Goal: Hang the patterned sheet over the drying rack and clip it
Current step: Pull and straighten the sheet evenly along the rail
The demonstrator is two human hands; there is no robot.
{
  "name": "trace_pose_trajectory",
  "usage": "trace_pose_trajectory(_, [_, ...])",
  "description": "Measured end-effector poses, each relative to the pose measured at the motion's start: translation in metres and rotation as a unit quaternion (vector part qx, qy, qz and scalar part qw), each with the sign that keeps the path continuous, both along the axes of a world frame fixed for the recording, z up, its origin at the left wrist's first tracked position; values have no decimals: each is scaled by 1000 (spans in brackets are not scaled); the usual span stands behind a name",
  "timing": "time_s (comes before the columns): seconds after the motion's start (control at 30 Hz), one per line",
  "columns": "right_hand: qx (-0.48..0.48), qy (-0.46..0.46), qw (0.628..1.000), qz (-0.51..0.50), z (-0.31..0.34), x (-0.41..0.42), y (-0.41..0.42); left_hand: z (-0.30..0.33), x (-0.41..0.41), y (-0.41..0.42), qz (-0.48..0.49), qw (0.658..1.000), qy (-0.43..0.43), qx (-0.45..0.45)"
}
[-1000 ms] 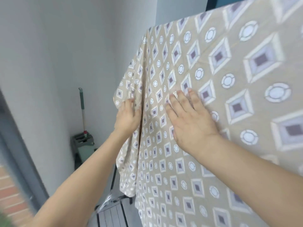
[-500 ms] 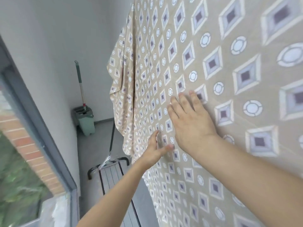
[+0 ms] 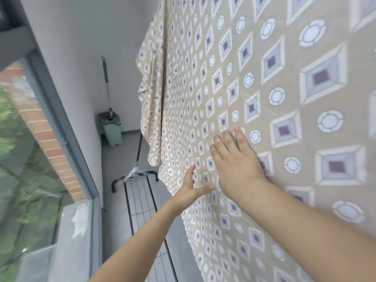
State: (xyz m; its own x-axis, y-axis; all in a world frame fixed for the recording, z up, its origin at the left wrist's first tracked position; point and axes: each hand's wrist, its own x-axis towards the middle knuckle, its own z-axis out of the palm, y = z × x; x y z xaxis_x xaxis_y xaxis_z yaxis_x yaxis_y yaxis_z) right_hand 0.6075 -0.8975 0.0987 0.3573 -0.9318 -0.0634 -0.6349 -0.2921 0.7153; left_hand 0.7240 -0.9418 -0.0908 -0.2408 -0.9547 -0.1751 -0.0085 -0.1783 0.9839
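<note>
Both hands are open on the patterned sheet (image 3: 254, 94). Right hand (image 3: 237, 163) lies flat on it. Left hand (image 3: 192, 192) touches lower, nearer the bottom edge. Sheet hangs long, straight down over the drying rack (image 3: 140, 192). No clips show.

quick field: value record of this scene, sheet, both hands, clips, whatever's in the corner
sheet: patterned sheet hanging down, far edge bunched in folds
right hand: open, palm flat on the sheet
left hand: open, fingers spread at the sheet's surface, gripping nothing
clips: none visible
rack: lower frame shows below the sheet
corner: green mop bucket with mop
</note>
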Motion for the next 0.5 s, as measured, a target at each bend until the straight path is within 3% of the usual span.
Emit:
trace_pose_trajectory(0.2, [2,8,1000,-9,-9,-19,24,-8,-9,33,-15,999,-40,20])
trace_pose_trajectory(0.37, [45,75,995,-47,-22,-40,56,-21,-39,71,-87,992,-90,32])
trace_pose_trajectory(0.5, [50,108,991,-54,-28,-55,81,-35,-61,96,-44,989,-58,131])
